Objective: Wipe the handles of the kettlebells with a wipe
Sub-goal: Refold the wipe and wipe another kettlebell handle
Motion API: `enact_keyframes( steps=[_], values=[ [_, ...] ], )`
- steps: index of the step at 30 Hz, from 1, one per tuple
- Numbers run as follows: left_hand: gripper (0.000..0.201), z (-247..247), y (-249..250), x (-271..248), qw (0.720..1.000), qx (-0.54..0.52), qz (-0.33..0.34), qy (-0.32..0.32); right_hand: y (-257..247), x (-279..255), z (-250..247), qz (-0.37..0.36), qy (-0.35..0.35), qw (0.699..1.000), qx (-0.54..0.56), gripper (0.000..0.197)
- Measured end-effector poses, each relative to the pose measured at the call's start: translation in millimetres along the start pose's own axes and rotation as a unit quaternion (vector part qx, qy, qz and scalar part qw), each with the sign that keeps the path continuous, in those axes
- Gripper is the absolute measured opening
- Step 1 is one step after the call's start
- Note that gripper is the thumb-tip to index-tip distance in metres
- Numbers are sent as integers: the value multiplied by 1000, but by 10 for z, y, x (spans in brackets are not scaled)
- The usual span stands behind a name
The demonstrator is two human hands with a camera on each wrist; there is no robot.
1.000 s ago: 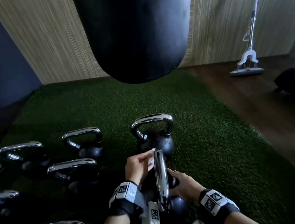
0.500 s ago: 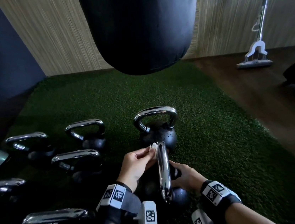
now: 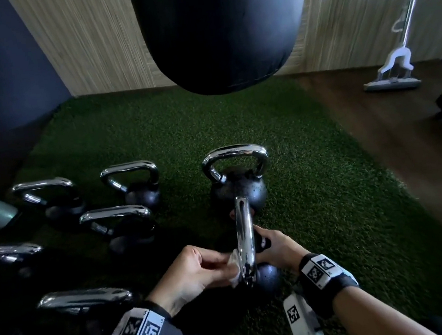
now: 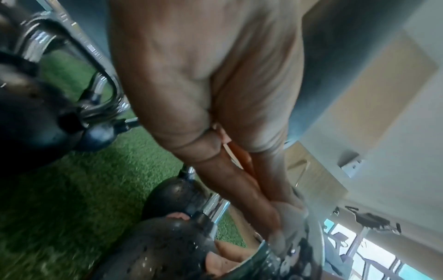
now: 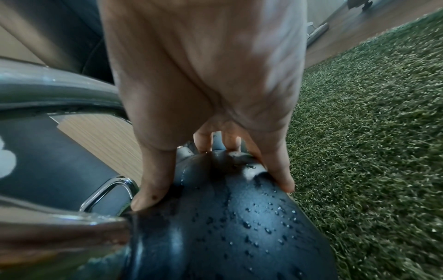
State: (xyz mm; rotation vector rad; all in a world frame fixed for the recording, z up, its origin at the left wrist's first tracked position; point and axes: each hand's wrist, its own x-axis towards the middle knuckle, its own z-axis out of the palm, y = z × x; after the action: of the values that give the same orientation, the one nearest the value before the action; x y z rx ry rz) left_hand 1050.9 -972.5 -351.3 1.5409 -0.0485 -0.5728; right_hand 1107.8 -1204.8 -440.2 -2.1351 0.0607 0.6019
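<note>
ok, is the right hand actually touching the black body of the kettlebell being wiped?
Touching. The right wrist view shows the right hand with thumb and fingertips pressed onto the wet black kettlebell body, no gap visible.

Black kettlebells [image 3: 238, 193] with shiny chrome handles [image 3: 245, 243] stand on dark green turf [image 3: 315, 197]. A white wipe [image 3: 235, 267]. Black wristbands [image 3: 327, 279] carry black-and-white square codes.

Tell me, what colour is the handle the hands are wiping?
Shiny silver chrome. The handle of the black kettlebell shows best in the head view.
</note>
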Motion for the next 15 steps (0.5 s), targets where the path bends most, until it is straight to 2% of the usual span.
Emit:
enact_keyframes(
  steps=[5, 11, 15],
  values=[
    [25, -52, -52, -36, 987, 150, 50, -21, -83, -76, -33, -12, 7, 1000, -4, 120],
    [23, 11, -177, -109, 977, 188, 97, 24, -140, -173, -51, -26, 21, 999, 3, 115],
    [17, 62, -321, -97, 974, 192, 79, 86, -165, -222, -52, -22, 26, 999, 8, 96]
  ],
)
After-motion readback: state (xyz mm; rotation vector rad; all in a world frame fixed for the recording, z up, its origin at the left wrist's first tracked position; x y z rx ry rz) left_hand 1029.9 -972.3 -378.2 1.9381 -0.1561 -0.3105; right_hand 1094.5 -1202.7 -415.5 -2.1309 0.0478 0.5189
